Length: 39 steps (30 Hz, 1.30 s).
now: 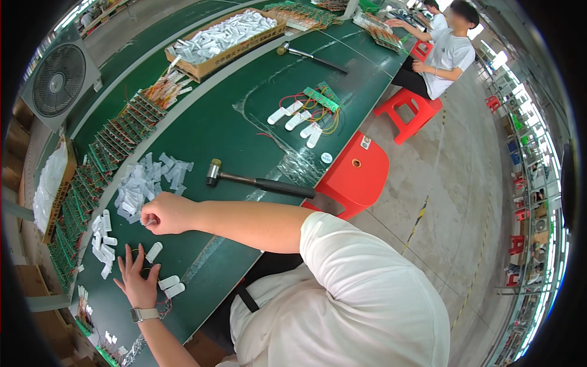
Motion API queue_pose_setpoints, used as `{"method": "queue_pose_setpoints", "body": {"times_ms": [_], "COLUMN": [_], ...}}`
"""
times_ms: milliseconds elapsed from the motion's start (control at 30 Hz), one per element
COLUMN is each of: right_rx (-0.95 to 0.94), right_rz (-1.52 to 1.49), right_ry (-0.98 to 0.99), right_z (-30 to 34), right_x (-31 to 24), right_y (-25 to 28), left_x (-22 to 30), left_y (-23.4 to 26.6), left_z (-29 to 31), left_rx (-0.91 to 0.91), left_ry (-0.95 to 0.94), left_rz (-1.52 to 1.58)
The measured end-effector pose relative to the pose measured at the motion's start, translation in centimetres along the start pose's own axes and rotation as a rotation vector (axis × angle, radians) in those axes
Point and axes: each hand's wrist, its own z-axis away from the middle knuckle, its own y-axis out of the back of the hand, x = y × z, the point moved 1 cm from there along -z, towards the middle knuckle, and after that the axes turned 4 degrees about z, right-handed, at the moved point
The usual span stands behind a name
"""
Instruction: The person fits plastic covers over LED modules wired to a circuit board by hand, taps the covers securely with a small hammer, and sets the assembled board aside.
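My left hand (pixel 138 280), a watch at its wrist, lies on the green table with its fingers spread. Close around it are a white rounded piece (pixel 154 252) by the fingertips and two more white pieces (pixel 171 285) beside the thumb, with thin wires partly under the palm. My right hand (pixel 166 213) is closed in a pinch at the near edge of a pile of translucent plastic pieces (pixel 136 186). What its fingertips hold is mostly hidden. A heap of white pieces (pixel 103 238) lies left of both hands.
A mallet (pixel 257 183) lies beyond my right forearm, another hammer (pixel 312 58) farther off. Wired green boards (pixel 322 98) with white pieces sit mid-table. Rows of circuit boards (pixel 116 137) and a carton of white parts (pixel 241 52) line the left. Red stools (pixel 358 174) and a seated person (pixel 446 58) are rightward.
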Motion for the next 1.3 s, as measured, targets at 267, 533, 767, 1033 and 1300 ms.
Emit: {"method": "queue_pose_setpoints", "body": {"times_ms": [267, 533, 767, 1033, 1300], "right_rx": [-0.293, -0.325, -0.323, -0.219, -0.164], "right_rz": [-0.3, 0.074, 0.16, 0.22, 0.297], "right_ry": [-0.055, 0.294, 0.508, 0.301, -0.06], "right_z": [0.4, 1.2, 1.8, 0.9, 1.0], "right_x": [-1.4, -2.6, -2.6, -1.9, -1.2], "right_y": [0.2, -0.1, -2.1, -1.9, -0.3], "left_x": [0.5, 0.2, 0.0, -0.5, -0.5], "left_y": [0.0, -0.7, -0.4, -0.4, -1.4], "left_z": [0.2, 0.2, 0.5, 0.1, 0.6], "left_rx": [-0.024, 0.022, 0.04, 0.082, 0.087], "left_ry": [0.041, 0.038, 0.029, -0.04, 0.008], "left_rz": [0.033, 0.079, 0.074, 0.075, 0.077]}}
